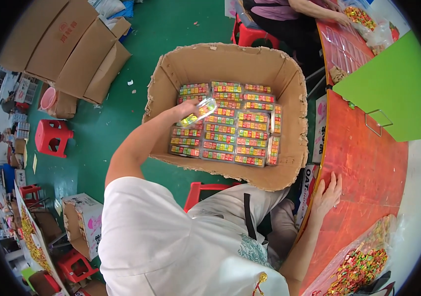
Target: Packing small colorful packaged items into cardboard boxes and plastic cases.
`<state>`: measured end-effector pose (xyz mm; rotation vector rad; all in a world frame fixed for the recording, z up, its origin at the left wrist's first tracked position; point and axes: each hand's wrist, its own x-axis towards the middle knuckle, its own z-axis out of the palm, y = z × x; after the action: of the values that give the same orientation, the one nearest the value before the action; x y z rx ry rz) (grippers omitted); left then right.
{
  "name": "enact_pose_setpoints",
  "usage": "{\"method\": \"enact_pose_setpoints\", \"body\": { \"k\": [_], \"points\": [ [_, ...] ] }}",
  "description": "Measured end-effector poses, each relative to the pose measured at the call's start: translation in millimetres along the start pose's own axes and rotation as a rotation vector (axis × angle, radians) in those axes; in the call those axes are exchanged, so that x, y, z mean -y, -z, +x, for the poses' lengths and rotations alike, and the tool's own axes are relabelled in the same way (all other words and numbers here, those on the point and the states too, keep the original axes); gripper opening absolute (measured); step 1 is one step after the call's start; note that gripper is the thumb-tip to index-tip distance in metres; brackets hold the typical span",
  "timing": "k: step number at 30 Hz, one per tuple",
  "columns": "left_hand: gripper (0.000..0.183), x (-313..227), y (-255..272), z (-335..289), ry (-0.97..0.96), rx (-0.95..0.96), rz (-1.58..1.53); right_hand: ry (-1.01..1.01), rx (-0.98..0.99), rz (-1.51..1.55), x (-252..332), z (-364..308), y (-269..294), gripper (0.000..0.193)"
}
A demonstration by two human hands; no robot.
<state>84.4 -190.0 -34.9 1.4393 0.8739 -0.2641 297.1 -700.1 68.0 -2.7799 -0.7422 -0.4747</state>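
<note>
My left hand (185, 109) reaches over a large cardboard box (240, 61) and is closed on a clear plastic pack (203, 109) that holds small, bright wrapped pieces. The pack is tilted above the rows below it. Inside the box lie stacked clear packs (219, 137) of the same long shape, filled with red, yellow, green and orange wrapped pieces. To the right, my right hand (328, 191) rests on the edge of a red table (363, 167), its fingers apart with nothing in them.
Loose wrapped pieces (361, 264) fill a plastic bag at the table's near end. A green panel (383, 89) with a wire handle stands over the table. Beyond, another person's hand (339, 18) works by empty clear trays (346, 44). Cartons (67, 49) and a red stool (53, 138) stand left.
</note>
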Motion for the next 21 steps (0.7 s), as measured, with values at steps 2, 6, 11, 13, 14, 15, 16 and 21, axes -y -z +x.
{"method": "enact_pose_setpoints", "body": {
  "k": [2,6,11,13,14,15,16,21],
  "points": [
    [0.060,31.1,17.4,31.2,-0.013,-0.088,0.277,-0.002,0.001,-0.006,-0.3,-0.5,-0.3,0.043],
    [0.063,57.7,39.4,61.8,0.009,-0.070,0.436,-0.007,0.014,-0.020,5.8,2.2,2.8,0.043],
    [0.076,42.8,34.8,82.3,0.045,0.224,1.220,-0.016,0.022,-0.054,6.1,2.6,4.7,0.043],
    [0.069,50.9,36.7,90.3,-0.066,0.283,1.386,0.003,0.011,-0.053,4.8,3.3,4.1,0.043],
    [0.066,54.7,36.6,95.0,-0.125,0.314,1.467,0.002,0.013,-0.054,5.2,3.7,4.1,0.043],
    [0.062,59.7,35.8,103.5,-0.189,0.348,1.549,-0.003,0.016,-0.056,5.3,3.7,4.3,0.043],
    [0.062,71.5,41.5,110.2,-0.177,0.343,1.549,0.001,0.020,-0.043,7.1,5.3,3.1,0.043],
    [0.055,81.2,29.4,124.8,0.081,0.454,1.633,-0.006,0.033,-0.056,7.2,4.8,2.3,0.043]
  ]
}}
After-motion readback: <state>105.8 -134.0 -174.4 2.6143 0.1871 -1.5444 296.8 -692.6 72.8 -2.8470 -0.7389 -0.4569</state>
